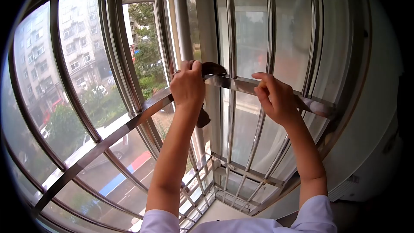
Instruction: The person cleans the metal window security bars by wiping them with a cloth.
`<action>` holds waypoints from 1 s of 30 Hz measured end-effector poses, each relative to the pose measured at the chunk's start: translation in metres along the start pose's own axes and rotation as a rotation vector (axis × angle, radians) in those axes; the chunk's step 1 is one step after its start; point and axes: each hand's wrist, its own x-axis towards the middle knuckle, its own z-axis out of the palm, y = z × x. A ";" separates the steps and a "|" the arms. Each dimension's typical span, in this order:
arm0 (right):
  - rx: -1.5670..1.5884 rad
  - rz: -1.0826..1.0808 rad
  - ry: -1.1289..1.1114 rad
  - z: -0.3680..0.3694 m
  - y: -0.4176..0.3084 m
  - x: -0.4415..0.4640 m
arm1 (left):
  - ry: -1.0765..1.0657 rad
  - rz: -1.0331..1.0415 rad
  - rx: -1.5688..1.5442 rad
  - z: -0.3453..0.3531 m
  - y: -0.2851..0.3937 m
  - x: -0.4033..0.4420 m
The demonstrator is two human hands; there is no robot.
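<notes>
A dark brown cloth [214,68] lies over the metal crossbar [241,85] near the corner of the window bars, and part of it hangs below the bar. My left hand [188,82] is closed on the cloth at the corner, with a ring on one finger. To the right, my right hand [276,97] is raised in front of the same crossbar. Its fingers are curled and partly apart, with nothing visible between them.
Vertical metal bars [73,95] run along the left and right sides. Behind the right bars stands a glass pane [252,34]. A lower metal rail [254,174] crosses beneath the hands. Outside are buildings [79,30], trees [148,56] and a road.
</notes>
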 end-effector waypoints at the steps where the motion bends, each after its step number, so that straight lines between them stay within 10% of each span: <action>1: 0.055 0.005 0.092 -0.007 0.001 -0.007 | -0.100 -0.043 0.001 -0.003 -0.008 0.003; 9: -0.078 0.157 0.217 -0.034 0.018 0.000 | -0.105 -0.048 -0.938 0.002 0.042 0.010; 17: -0.094 0.471 -0.229 -0.014 0.059 0.029 | -0.923 -0.615 -1.896 0.025 0.090 0.048; 22: -0.274 0.307 -0.178 -0.014 0.065 0.026 | -1.117 -0.709 -1.808 0.042 0.090 0.049; 24: -0.360 0.399 -0.195 -0.016 0.048 0.021 | -0.480 -0.031 -1.106 0.057 0.086 0.037; 30: -0.622 0.104 0.006 -0.036 0.011 -0.013 | -0.319 0.237 -0.729 0.014 0.089 0.007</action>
